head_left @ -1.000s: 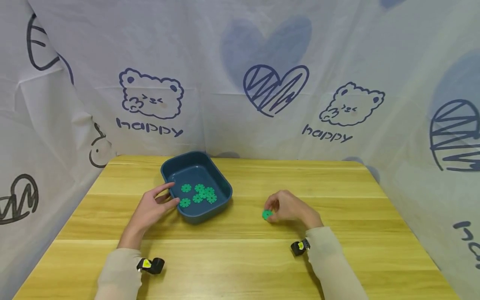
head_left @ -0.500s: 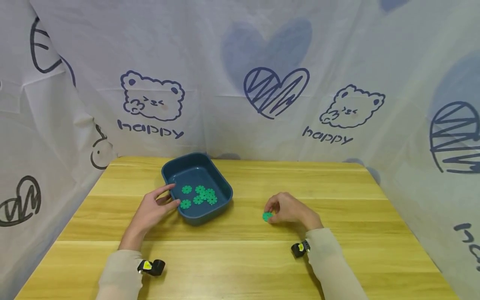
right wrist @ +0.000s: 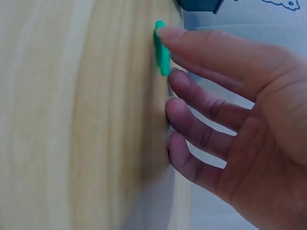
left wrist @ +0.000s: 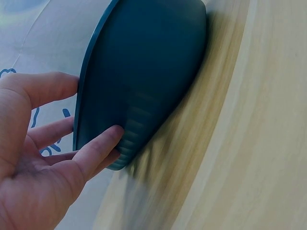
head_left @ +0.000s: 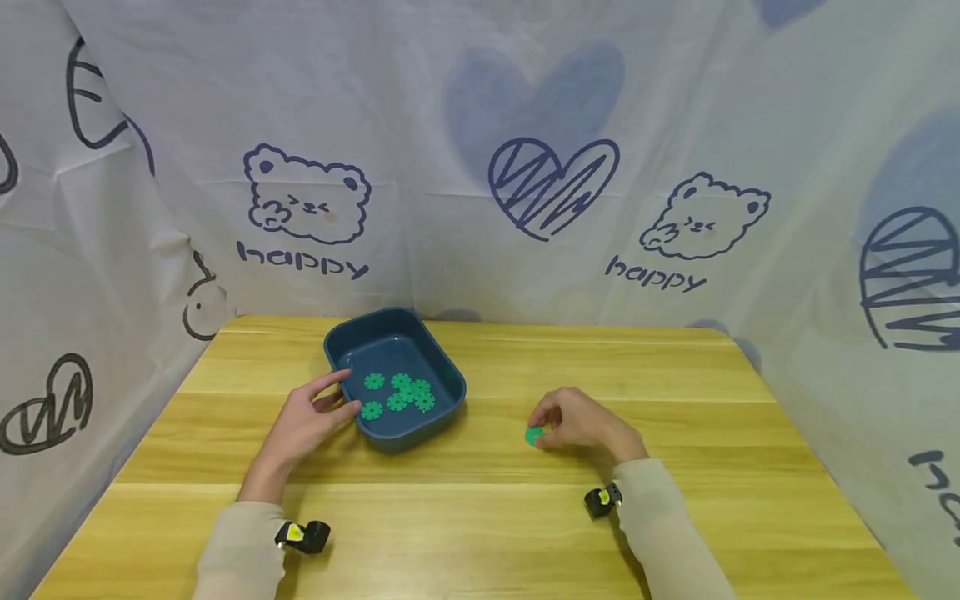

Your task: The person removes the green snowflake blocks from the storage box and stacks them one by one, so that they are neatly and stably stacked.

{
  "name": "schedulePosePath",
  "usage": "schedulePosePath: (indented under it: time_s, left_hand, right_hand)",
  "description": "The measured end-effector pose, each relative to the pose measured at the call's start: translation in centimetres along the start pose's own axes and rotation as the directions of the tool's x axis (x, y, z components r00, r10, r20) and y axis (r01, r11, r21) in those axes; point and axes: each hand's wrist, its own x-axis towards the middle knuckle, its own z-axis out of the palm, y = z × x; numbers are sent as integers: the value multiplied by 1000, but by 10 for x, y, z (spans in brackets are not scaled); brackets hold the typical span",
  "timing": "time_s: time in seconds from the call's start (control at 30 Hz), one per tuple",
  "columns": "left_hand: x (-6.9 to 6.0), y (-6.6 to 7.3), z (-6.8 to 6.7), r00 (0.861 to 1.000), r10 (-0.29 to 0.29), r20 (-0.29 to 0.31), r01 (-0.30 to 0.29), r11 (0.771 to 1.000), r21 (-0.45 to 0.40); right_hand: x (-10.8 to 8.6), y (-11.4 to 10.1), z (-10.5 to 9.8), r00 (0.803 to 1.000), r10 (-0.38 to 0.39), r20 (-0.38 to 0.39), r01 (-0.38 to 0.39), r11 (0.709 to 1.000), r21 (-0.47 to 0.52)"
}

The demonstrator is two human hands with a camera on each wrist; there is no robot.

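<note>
My right hand (head_left: 581,419) pinches a green disc (head_left: 533,436) at or just above the wooden table (head_left: 465,517), right of the dark blue tray (head_left: 408,436) holding more notched discs (head_left: 408,392). My left hand (head_left: 306,417), fingers loosely spread, touches the tray's left side. I seem to be securing this disc; moving it left would call for a firm pinch and height over the tray's wall. Open wood lies between; the tray sits close to the table's far edge.
</note>
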Motion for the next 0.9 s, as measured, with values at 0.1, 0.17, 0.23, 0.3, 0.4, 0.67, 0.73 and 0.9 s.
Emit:
schedulePosePath:
  time_s: [0.1,0.17,0.23,0.3,0.4,0.67,0.73,0.9]
  left_hand:
    - [0,0,0,1000,-2,0,2,1000,0]
    - [0,1,0,1000,-4,1,4,1000,-1]
    - [0,1,0,1000,-3,0,3,1000,-4]
    - [0,1,0,1000,-3,1,3,1000,-5]
    - [0,0,0,1000,-9,2,9,1000,-5]
    - [1,1,1,1000,-9,-1,9,1000,3]
    - [1,1,1,1000,-3,-2,3,1000,0]
    - [1,1,1,1000,-1,-1,1,1000,-4]
  right_hand:
    - [1,-2,-1,1000,19,-7,-19,1000,25]
    - [2,-3,-2,999,30,-17,-29,999,45]
    - [5,-6,-3,999,34,-27,-32,998,58]
    - [9,-10,-5,999,16,-38,-14,998,54]
    - [17,-18,-8,998,-19,-54,21,999,38]
    - [41,-51,-11,992,-84,-96,89,995,46]
    - [48,-61,-10,989,-107,-98,112,993,46]
    - [69,-82,-6,983,-163,-79,166,986,33]
